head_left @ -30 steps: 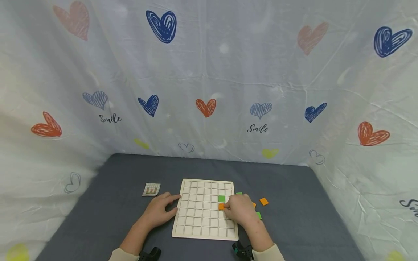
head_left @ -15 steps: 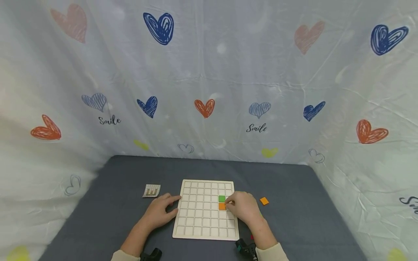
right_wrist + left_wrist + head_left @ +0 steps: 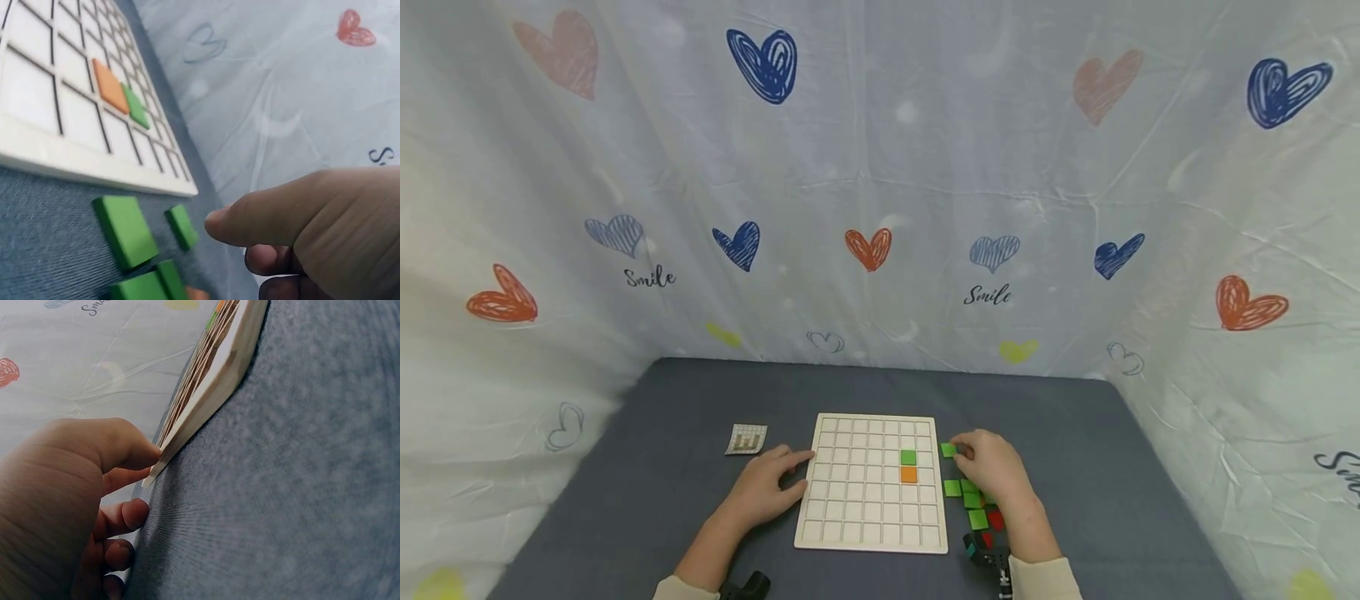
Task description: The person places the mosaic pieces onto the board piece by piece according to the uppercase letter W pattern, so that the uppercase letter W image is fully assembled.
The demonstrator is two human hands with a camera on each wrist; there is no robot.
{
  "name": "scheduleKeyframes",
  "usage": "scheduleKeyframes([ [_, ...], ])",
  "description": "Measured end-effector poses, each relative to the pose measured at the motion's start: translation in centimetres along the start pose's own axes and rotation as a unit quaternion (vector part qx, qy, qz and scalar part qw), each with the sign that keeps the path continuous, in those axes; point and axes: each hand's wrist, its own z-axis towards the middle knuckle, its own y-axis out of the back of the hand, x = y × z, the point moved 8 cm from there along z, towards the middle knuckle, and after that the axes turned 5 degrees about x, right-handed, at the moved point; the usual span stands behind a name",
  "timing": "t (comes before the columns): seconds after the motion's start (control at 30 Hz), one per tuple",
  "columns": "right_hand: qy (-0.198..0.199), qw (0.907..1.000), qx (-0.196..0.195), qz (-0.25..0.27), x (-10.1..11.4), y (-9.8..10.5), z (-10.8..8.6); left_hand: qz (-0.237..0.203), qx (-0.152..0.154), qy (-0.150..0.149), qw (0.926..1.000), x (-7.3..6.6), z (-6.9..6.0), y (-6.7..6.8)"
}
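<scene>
My right hand (image 3: 996, 467) is hovering over the worktop (image 3: 1075, 433), just outside the right edge of the board (image 3: 872, 479), its thumb and forefinger parted beside a loose green tile (image 3: 948, 450); I can't tell whether a fingertip is touching it. That tile is lying between the board and the worktop's right edge, apart from the other green tiles (image 3: 972, 500) and red tiles (image 3: 996, 521) on my side of it. My left hand (image 3: 767, 486) is resting its thumb and forefinger against the board's left edge, gripping nothing. On the board, a seated green tile (image 3: 908, 457) is sitting directly beyond an orange tile (image 3: 909, 475).

I'm judging this step to be a pick-up, so I'm aiming to pinch low, on two opposite sides; pressing on the face would probably be sending such a small piece skidding. I'm planning to lift straight up before crossing the board's edge, sparing the seated pair a knock, and to use only light left-hand pressure, since pushing might be shifting the board.
</scene>
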Motion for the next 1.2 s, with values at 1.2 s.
scheduleKeyframes([
  [1.2, 0.010, 0.9999, 0.007, 0.005, 0.3, 1.7, -0.7, 0.004, 0.013, 0.013, 0.9998, 0.5, 0.0, -0.4],
])
